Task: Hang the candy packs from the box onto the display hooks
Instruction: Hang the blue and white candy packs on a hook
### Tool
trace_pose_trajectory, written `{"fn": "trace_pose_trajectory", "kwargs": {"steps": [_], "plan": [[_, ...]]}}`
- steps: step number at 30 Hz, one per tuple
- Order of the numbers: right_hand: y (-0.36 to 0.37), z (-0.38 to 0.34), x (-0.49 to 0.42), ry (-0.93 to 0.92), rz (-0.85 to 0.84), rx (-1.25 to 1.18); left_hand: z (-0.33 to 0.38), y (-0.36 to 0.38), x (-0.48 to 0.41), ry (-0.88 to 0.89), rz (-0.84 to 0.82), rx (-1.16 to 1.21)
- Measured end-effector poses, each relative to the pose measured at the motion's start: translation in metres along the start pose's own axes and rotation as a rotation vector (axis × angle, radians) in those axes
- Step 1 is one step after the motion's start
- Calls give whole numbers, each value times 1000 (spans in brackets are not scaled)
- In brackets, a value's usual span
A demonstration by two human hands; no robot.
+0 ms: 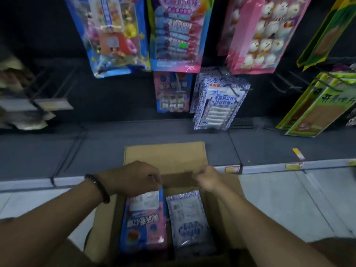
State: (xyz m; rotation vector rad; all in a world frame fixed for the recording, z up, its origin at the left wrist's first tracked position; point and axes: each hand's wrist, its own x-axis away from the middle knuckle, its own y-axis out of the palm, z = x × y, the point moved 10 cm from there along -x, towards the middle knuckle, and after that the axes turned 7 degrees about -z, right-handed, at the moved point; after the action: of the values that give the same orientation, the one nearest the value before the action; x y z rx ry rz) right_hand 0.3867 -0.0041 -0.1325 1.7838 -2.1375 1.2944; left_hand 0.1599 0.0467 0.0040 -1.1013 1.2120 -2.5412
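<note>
Chinese characters stand on the hanging blue-white pack (219, 101), the pink pack (144, 224) in the box (165, 153) and the green packs (317, 108); all are too blurred to read.

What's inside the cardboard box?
A pink pack on the left, a blue-and-white pack on the right. The left hand covers the pink pack's top edge; anything beneath them is hidden.

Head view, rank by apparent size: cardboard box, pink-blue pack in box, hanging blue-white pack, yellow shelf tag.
1. cardboard box
2. pink-blue pack, hanging blue-white pack: alike, nearness differs, unranked
3. yellow shelf tag
</note>
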Motion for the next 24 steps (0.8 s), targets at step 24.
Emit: {"fn": "trace_pose_trajectory", "kwargs": {"steps": [24], "plan": [[169, 185, -23, 462, -208, 16, -38, 27, -32, -161, -258, -164]]}}
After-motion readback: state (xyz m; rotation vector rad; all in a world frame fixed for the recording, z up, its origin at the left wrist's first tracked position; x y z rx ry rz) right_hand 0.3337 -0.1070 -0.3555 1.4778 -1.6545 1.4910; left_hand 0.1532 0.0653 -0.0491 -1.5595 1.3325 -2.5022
